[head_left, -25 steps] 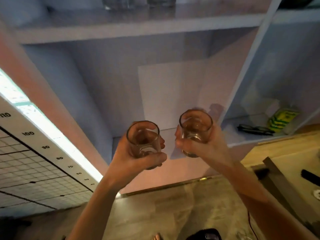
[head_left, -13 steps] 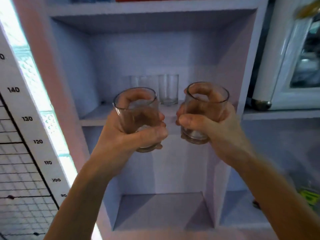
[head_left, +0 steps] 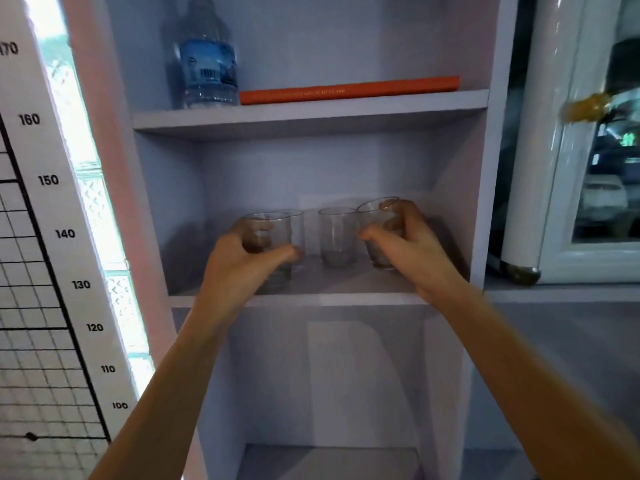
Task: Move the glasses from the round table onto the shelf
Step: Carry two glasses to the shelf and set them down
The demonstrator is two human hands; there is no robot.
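Reaching into the pale grey shelf (head_left: 311, 299), the left hand (head_left: 239, 265) clasps one clear tumbler (head_left: 268, 233) and the right hand (head_left: 412, 247) another (head_left: 375, 220); between both hands stand two more clear glasses (head_left: 337, 237).

Clear smooth glasses (head_left: 337, 237); matt painted shelf (head_left: 294, 299); glossy clear plastic bottle (head_left: 206, 53); matt orange book (head_left: 349, 90).

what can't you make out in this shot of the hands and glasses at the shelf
All from the head view:
- Whether the glass in the left hand touches the shelf: fingers cover its base.
- Base of the glass in the right hand: hidden by the hand; it looks tilted.
- Glass at the back: mostly behind the left-hand glass.
- Print on the orange book: too small.
- Bottle top: cut off by the upper edge.
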